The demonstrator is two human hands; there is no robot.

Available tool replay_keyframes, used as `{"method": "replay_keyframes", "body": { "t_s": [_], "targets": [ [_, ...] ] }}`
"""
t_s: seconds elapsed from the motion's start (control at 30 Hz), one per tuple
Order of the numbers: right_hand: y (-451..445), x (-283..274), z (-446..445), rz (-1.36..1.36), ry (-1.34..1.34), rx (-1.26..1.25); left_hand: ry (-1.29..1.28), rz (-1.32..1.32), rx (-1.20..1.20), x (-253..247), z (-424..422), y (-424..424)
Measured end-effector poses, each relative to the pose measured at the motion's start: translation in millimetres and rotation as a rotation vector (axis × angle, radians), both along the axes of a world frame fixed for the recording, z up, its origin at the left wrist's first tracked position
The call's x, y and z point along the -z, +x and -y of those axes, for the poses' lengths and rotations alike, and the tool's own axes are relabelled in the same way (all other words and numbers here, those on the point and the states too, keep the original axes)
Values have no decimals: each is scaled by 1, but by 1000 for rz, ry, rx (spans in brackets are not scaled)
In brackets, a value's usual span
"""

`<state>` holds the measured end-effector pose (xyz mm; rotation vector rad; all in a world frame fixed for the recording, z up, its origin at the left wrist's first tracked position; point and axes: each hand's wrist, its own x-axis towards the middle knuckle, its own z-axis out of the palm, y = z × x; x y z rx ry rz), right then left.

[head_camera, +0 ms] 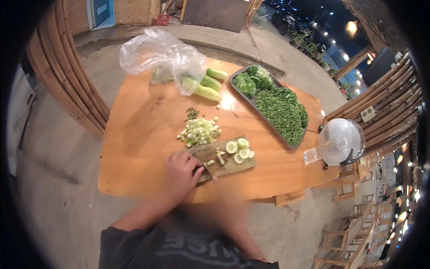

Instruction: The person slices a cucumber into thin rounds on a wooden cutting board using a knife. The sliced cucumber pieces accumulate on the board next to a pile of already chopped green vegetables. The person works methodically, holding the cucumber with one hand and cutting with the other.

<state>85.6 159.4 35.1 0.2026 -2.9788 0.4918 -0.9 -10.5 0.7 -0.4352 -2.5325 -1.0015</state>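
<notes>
A worn wooden cutting board (235,165) lies near the table edge in front of me. My left hand (181,166) rests over its left end with fingers curled; what is beneath them is hidden. Close by those fingers is the dark blade of a knife (209,170). My right hand (225,190), heavily blurred, grips the knife on the near side of the board. Cucumber slices (238,151) are grouped at the board's right end, and cut cucumber strips (220,158) lie mid-board. Just beyond the board sits a pile of diced cucumber (201,130).
Whole cucumbers (206,92) lie partly under a clear plastic bag (168,55) at the wooden table's (134,141) far side. A grey tray (265,116) holds chopped greens (282,109). Farther right stand a white appliance (336,139) and a clear plastic container (315,153).
</notes>
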Motion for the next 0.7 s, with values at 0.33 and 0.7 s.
{"method": "replay_keyframes", "body": {
  "t_s": [0.33,0.7],
  "targets": [
    [-9,8,-31,177,-621,129,-84,50,-19,-5,-6,-1],
    [-3,2,-45,100,-759,139,-117,68,130,1,-27,-18]
  ]
}}
